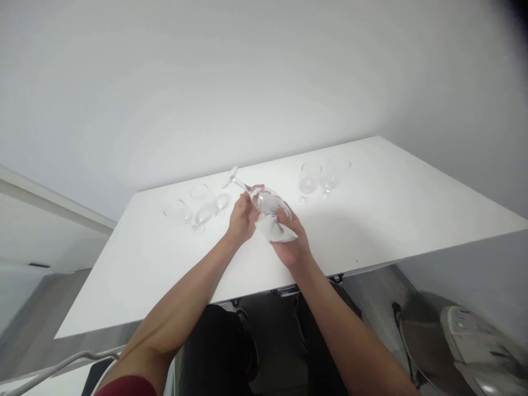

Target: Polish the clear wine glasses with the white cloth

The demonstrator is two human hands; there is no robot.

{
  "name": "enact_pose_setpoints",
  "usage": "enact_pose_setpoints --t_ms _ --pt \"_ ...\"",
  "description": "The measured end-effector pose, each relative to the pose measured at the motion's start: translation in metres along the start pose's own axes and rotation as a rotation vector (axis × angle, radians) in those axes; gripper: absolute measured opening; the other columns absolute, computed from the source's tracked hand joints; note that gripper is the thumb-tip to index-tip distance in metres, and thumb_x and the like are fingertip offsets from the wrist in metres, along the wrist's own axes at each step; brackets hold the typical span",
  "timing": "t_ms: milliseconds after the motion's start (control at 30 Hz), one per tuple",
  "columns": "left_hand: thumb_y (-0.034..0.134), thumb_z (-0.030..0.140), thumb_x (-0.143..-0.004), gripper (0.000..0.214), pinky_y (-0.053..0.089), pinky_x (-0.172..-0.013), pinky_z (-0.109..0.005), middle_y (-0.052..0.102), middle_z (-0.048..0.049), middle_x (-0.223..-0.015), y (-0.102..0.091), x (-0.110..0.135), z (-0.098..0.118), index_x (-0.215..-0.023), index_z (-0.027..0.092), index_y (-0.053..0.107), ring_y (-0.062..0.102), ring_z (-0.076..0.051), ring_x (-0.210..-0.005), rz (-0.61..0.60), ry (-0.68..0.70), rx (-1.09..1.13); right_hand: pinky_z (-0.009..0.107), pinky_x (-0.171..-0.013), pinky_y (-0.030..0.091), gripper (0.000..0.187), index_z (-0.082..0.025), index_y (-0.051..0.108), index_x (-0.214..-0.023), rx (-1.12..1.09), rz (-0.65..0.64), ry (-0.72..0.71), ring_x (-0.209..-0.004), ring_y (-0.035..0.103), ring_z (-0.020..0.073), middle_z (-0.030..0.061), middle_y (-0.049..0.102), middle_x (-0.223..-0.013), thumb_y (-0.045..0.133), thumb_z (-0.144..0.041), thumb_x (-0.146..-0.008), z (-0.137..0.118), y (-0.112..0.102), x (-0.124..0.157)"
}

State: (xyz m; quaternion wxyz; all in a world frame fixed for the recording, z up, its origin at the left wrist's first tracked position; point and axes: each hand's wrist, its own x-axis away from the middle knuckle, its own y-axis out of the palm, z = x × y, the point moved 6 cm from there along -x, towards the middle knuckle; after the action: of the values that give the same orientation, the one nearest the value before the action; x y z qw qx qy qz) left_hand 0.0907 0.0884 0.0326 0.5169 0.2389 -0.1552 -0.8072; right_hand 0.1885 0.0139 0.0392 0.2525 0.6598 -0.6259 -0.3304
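Over the white table (371, 220) I hold a clear stemmed glass (251, 191) on its side, foot pointing up and to the left. My left hand (242, 217) is closed round its stem near the bowl. My right hand (289, 236) is closed on a white cloth (273, 225) that wraps the bowl of the glass; the cloth hides most of the bowl.
Three clear stemmed glasses (198, 208) stand at the table's left, two more glasses (319, 179) at the right back. A white wall rises behind the table. A grey and white appliance (474, 341) sits on the floor at the lower right.
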Motion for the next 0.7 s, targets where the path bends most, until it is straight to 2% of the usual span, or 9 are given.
enact_pose_setpoints --t_ms 100,167,267,367,433,500,600,667,700 --pt "0.069 0.081 -0.079 0.071 0.056 -0.094 -0.037 0.070 -0.0113 -0.134 0.005 0.000 0.000 -0.123 0.025 0.069 0.067 -0.028 -0.119 -0.047 0.007 0.019 0.023 -0.043 0.043 0.032 -0.029 0.074 -0.120 0.059 0.137 -0.072 -0.063 0.055 0.0125 0.0013 0.068 -0.092 0.073 -0.044 -0.092 -0.003 -0.012 -0.002" --pt "0.077 0.078 -0.073 0.076 0.057 -0.090 -0.038 0.070 -0.0139 -0.136 0.007 0.001 -0.001 -0.126 0.024 0.066 0.069 -0.030 -0.115 -0.059 -0.014 -0.054 0.021 -0.041 0.042 0.032 -0.028 0.076 -0.119 0.213 0.208 -0.128 -0.062 0.053 0.0115 0.0004 0.066 -0.088 0.076 -0.042 -0.090 -0.005 -0.015 0.000" --pt "0.080 0.070 -0.077 0.069 0.057 -0.079 -0.035 0.072 -0.0156 -0.129 0.007 0.003 0.000 -0.124 0.021 0.068 0.073 -0.026 -0.098 -0.034 -0.041 -0.145 0.021 -0.039 0.043 0.035 -0.027 0.076 -0.120 0.338 0.196 -0.097 -0.061 0.052 0.0110 0.0001 0.065 -0.089 0.080 -0.039 -0.087 0.002 -0.010 0.004" --pt "0.081 0.062 -0.081 0.059 0.054 -0.074 -0.029 0.075 -0.0103 -0.111 0.006 0.002 0.002 -0.122 0.020 0.070 0.071 -0.020 -0.086 -0.069 -0.031 -0.158 0.020 -0.042 0.044 0.032 -0.026 0.075 -0.118 0.058 0.131 0.046 -0.052 0.042 0.0083 -0.0039 0.058 -0.074 0.077 -0.040 -0.090 0.015 -0.003 0.005" --pt "0.083 0.058 -0.081 0.060 0.054 -0.078 -0.027 0.074 -0.0079 -0.106 0.005 0.001 0.004 -0.126 0.020 0.070 0.070 -0.019 -0.090 -0.084 -0.018 -0.130 0.019 -0.042 0.043 0.024 -0.024 0.075 -0.108 -0.148 0.099 0.120 -0.047 0.032 0.0062 -0.0067 0.051 -0.066 0.076 -0.041 -0.091 0.018 0.001 0.005" --pt "0.084 0.056 -0.081 0.064 0.055 -0.088 -0.029 0.073 -0.0101 -0.116 0.005 0.000 0.004 -0.131 0.020 0.069 0.070 -0.022 -0.103 -0.089 -0.034 -0.098 0.018 -0.043 0.042 0.023 -0.023 0.074 -0.103 -0.217 0.069 0.128 -0.048 0.036 0.0062 -0.0058 0.054 -0.068 0.076 -0.043 -0.091 0.016 0.003 0.005" --pt "0.084 0.054 -0.082 0.068 0.053 -0.105 -0.036 0.064 -0.0144 -0.144 0.008 0.001 0.002 -0.139 0.021 0.066 0.063 -0.028 -0.129 -0.120 -0.095 -0.058 0.020 -0.045 0.044 0.033 -0.026 0.073 -0.118 -0.103 0.062 0.058 -0.057 0.050 0.0086 -0.0019 0.065 -0.085 0.076 -0.044 -0.091 0.010 0.002 0.005" --pt "0.085 0.056 -0.080 0.073 0.055 -0.105 -0.040 0.057 -0.0147 -0.154 0.010 0.003 0.000 -0.143 0.024 0.063 0.061 -0.031 -0.132 -0.137 -0.130 -0.049 0.022 -0.043 0.043 0.037 -0.027 0.071 -0.125 0.047 0.128 -0.008 -0.052 0.048 0.0086 -0.0031 0.064 -0.079 0.076 -0.044 -0.092 0.008 -0.004 0.007" --pt "0.084 0.060 -0.078 0.077 0.058 -0.099 -0.042 0.059 -0.0149 -0.152 0.009 0.003 -0.002 -0.143 0.025 0.062 0.066 -0.032 -0.126 -0.141 -0.139 -0.054 0.023 -0.042 0.043 0.037 -0.027 0.072 -0.125 0.137 0.174 -0.038 -0.048 0.045 0.0082 -0.0043 0.062 -0.074 0.076 -0.045 -0.092 0.008 -0.007 0.008"
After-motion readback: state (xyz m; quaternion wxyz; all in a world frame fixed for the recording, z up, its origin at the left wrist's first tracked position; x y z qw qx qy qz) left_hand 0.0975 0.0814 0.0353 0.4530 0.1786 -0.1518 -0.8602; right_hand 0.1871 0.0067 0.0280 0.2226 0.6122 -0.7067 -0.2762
